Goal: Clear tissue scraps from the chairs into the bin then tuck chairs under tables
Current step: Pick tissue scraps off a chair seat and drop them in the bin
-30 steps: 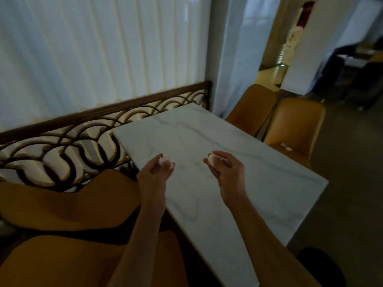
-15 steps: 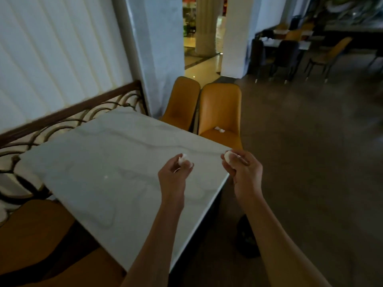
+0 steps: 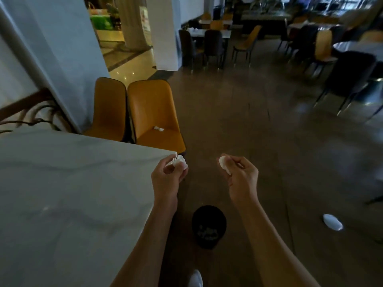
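My left hand (image 3: pixel 169 177) grips a crumpled white tissue scrap (image 3: pixel 179 160) at the corner of the marble table (image 3: pixel 68 193). My right hand (image 3: pixel 241 179) holds a second white tissue scrap (image 3: pixel 223 162) out over the floor. A round black bin (image 3: pixel 208 225) stands on the floor below and between my hands, with pale scraps inside. Another tissue scrap (image 3: pixel 158 128) lies on the seat of the nearer orange chair (image 3: pixel 154 117), beyond the table. A second orange chair (image 3: pixel 108 108) stands beside it, to its left.
A white pillar (image 3: pixel 60 48) and a dark railing (image 3: pixel 24 108) close off the left. More tables and dark chairs (image 3: pixel 207 46) fill the back and right. A white flat object (image 3: pixel 332 222) lies on the brown floor at right. A white shoe (image 3: pixel 195 279) shows at the bottom edge.
The view has swung right, off the table toward the open floor. Both hands, each still holding its scrap, now sit past the table's corner, and the black bin has come into sight below them.
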`<state>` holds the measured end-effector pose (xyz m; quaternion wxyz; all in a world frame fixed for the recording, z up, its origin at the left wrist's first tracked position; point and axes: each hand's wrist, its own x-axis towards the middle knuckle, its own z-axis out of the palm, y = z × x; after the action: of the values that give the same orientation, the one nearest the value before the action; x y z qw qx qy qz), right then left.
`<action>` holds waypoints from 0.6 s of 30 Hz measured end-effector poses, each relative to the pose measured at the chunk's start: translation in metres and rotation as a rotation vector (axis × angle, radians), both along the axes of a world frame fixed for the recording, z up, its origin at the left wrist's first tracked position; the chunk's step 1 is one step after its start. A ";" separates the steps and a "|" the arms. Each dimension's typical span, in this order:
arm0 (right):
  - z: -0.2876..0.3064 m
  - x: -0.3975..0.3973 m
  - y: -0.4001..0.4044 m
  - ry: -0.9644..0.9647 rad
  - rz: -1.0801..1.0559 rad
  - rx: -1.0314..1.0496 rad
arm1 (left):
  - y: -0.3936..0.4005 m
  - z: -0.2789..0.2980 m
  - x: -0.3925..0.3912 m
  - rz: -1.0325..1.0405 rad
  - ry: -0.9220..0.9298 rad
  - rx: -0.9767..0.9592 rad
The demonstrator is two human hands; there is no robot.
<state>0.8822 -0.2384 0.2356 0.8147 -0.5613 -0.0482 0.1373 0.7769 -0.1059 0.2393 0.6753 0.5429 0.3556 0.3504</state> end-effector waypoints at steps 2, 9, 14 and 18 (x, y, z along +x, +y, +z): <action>-0.004 0.022 0.004 0.007 -0.003 0.008 | 0.007 -0.008 0.025 -0.016 0.015 0.008; -0.017 0.096 0.043 0.056 -0.054 0.008 | 0.051 -0.032 0.112 -0.033 0.056 -0.063; -0.031 0.138 0.068 0.067 -0.088 -0.002 | 0.073 -0.048 0.162 -0.061 0.056 -0.163; -0.044 0.162 0.079 0.122 -0.107 -0.018 | 0.081 -0.061 0.189 -0.093 0.027 -0.234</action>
<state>1.0446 -0.1592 0.1919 0.8172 -0.5609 0.0330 0.1280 0.9659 -0.0249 0.1781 0.7449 0.4808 0.3775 0.2674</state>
